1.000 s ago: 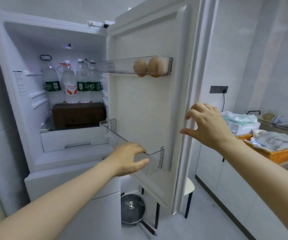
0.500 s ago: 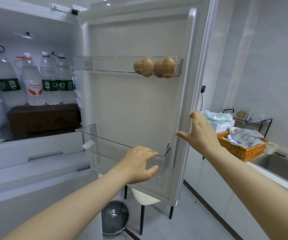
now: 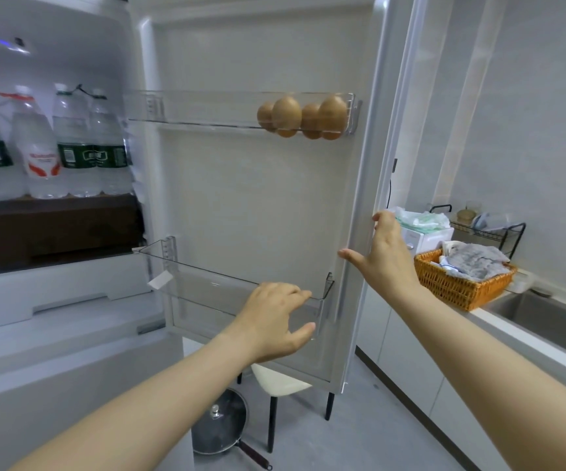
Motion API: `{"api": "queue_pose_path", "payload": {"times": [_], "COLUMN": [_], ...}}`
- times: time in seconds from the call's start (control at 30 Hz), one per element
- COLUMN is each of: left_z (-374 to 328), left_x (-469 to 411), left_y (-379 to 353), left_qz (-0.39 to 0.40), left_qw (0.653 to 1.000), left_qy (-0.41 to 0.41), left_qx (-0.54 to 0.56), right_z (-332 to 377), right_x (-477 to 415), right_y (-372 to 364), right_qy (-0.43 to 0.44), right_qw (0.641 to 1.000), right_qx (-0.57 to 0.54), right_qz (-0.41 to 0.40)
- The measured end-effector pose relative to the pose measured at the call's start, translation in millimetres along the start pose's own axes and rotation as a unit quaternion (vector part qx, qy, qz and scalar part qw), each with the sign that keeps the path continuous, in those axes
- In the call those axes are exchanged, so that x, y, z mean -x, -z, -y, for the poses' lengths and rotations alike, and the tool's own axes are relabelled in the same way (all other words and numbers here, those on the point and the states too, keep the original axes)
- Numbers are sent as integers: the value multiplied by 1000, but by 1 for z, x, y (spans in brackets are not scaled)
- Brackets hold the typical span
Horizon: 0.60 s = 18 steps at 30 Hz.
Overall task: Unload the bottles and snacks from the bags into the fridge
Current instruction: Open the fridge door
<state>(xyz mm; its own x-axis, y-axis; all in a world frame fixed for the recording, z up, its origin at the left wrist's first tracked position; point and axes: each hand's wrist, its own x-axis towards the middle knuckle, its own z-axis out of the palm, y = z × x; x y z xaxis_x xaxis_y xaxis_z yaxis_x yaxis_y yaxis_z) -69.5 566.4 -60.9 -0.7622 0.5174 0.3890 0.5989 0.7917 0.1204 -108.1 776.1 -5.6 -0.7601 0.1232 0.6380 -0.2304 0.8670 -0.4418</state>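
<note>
Head view: fridge (image 3: 71,368) open, door (image 3: 258,198) swung out and filling centre frame. Lower centre, left hand (image 3: 275,321) is on the door's lower bin (image 3: 213,287): fingers hooked over the clear rim near its right end, thumb against the front wall below, so it grips the bin wall. Right of centre, right hand (image 3: 387,256) is at the door's free edge: fingers curled round the edge, thumb spread over the inner face, holding the door. At left of frame, four bottles (image 3: 74,147) stand upright in a row inside the fridge compartment, on top of a brown box (image 3: 60,226). Three have green labels and one a red-and-white label; the leftmost is cut by the frame edge. On the door, upper bin (image 3: 207,110) holds four eggs (image 3: 286,113) bunched at its right end. A white tag (image 3: 159,283) sits at the lower bin's left end. Right of frame: surface (image 3: 529,345) carries an orange basket (image 3: 451,287) with a grey cloth (image 3: 475,263) in it, sink (image 3: 546,321) just beside the basket, wire rack (image 3: 499,232) behind it against the wall. A white box (image 3: 424,239) topped with plastic wrapping sits between door edge and basket. On the floor below the door: lidded pan (image 3: 220,426) and a white stool (image 3: 278,382) on dark legs, its seat partly hidden by the door's bottom edge.
</note>
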Motion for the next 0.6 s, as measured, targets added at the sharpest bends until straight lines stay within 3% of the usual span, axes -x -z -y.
{"api": "queue_pose_path", "payload": {"times": [0.3, 0.4, 0.6], "left_z": [1, 3, -11], "left_x": [3, -1, -4], "left_y": [16, 25, 46], "left_qz": [31, 6, -50], "left_qw": [997, 994, 989], "left_qy": [42, 46, -53], "left_qx": [63, 103, 131], "right_z": [4, 4, 5], "right_x": [18, 37, 95], "right_y": [19, 31, 54], "right_qy": [10, 4, -32], "right_qw": [999, 998, 992], "right_qx": [39, 50, 123], "right_qz": [22, 27, -5]}}
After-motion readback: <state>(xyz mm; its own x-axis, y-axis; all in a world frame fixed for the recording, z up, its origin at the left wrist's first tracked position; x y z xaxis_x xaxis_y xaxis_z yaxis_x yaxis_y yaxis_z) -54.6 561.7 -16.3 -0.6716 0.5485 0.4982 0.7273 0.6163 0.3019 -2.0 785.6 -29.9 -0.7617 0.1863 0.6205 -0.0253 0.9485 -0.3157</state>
